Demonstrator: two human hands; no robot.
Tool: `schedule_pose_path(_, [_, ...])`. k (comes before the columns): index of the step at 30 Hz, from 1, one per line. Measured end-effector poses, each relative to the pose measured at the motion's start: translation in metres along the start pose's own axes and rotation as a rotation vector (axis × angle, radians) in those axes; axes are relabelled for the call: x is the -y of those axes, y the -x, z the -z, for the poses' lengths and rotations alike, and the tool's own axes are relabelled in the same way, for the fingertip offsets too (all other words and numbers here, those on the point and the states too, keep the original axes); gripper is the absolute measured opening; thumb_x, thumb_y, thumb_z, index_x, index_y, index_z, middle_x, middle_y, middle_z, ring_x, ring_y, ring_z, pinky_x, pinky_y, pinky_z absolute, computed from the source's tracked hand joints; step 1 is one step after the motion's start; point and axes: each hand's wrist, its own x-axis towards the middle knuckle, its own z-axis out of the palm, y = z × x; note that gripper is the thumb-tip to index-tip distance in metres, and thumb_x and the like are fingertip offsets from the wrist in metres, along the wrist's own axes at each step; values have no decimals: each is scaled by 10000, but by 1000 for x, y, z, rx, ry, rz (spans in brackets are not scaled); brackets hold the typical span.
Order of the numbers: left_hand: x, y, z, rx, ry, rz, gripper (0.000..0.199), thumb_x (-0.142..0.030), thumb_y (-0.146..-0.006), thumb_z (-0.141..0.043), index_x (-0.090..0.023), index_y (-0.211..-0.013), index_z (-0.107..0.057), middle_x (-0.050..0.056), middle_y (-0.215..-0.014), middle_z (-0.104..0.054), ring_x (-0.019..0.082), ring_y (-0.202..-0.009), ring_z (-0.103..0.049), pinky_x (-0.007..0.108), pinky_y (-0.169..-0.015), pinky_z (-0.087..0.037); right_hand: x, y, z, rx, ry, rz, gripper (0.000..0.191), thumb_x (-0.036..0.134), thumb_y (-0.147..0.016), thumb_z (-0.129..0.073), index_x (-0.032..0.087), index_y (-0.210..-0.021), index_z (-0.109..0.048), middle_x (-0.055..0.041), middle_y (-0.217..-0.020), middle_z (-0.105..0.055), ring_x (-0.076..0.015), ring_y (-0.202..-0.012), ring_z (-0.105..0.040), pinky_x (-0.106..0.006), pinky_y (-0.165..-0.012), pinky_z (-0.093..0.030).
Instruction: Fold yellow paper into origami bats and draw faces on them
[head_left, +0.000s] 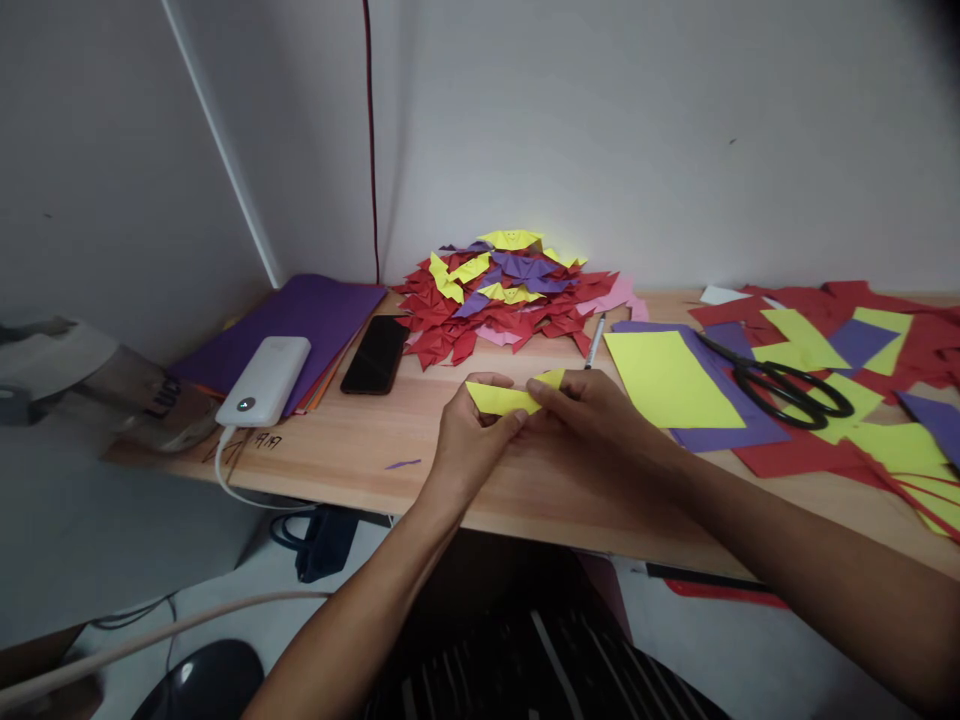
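Observation:
A folded piece of yellow paper (pixel 499 399) is held between both hands above the front middle of the wooden table. My left hand (pixel 472 430) grips its left part, the thumb lying along the lower edge. My right hand (pixel 581 405) pinches the right end between thumb and fingers. Parts of the paper's right end are hidden by my fingers. Behind my hands lies a heap of folded paper figures (pixel 450 325) in red, yellow, purple and pink, some of the yellow ones with small drawn faces. A pen (pixel 595 340) rests just beyond my right hand.
At left, a white power bank (pixel 266 382) with a cable lies on purple sheets (pixel 322 300), beside a black phone (pixel 375 355). To the right are yellow sheets (pixel 671 380), black-handled scissors (pixel 787 390) and coloured paper scraps (pixel 930 345). A plastic bottle (pixel 127 380) is at far left.

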Motion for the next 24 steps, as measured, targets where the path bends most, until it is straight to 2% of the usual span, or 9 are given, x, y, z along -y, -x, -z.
schedule_pose_path(4, [-4, 0, -1, -34, 44, -1, 381, -220, -704, -729, -165, -1011, -509, 19, -772, -670, 134, -614, -655, 264, -622, -532, -1, 0, -2, 118, -182, 25, 319, 498, -814, -591, 179, -810, -611, -23, -760, -635, -163, -703, -562, -261, -613, -416])
schedule_pose_path(7, [-5, 1, -2, -15, 54, 3, 361, -208, -708, -727, -161, -991, -508, 14, -764, -671, 120, -590, -644, 250, -610, -527, -2, 0, -4, 141, -272, 43, 276, 441, -804, -620, 180, -893, -628, -35, -830, -666, -182, -782, -596, -281, -690, -448])
schedule_pose_path(10, [-5, 2, -3, 45, 58, 9, 334, -208, -741, -697, -164, -1008, -503, 23, -792, -682, 131, -653, -662, 259, -658, -531, -2, -2, -1, 78, -257, -35, 296, 446, -799, -616, 169, -899, -635, -34, -813, -665, -171, -731, -583, -276, -640, -433])
schedule_pose_path(13, [-6, 2, -1, 139, 6, -55, 349, -187, -786, -641, -171, -1101, -493, 39, -852, -689, 146, -771, -669, 267, -734, -515, -1, -4, 5, 36, -272, -135, 328, 484, -782, -618, 162, -845, -619, -11, -713, -635, -132, -604, -535, -254, -544, -379])
schedule_pose_path(17, [-11, 0, 5, 152, -128, -168, 482, -139, -778, -630, -222, -1237, -505, 44, -996, -655, 143, -866, -635, 245, -761, -483, 0, -6, 14, 142, -355, -180, 305, 453, -735, -683, 172, -793, -583, 10, -677, -619, -93, -539, -491, -240, -514, -354])
schedule_pose_path(21, [-19, -3, 11, 206, -247, -186, 273, -151, -749, -671, -211, -1012, -629, 34, -980, -643, 146, -859, -614, 240, -747, -470, 0, -3, 17, 242, -361, -172, 258, 420, -764, -670, 181, -801, -579, 4, -695, -632, -94, -556, -497, -243, -531, -362])
schedule_pose_path(24, [-26, -6, 14, 266, -315, -189, 150, -193, -775, -667, -199, -924, -651, 34, -942, -652, 142, -842, -609, 250, -751, -466, -1, -2, 17, 237, -375, -161, 246, 421, -785, -652, 192, -767, -566, -1, -703, -636, -99, -573, -507, -253, -552, -382])
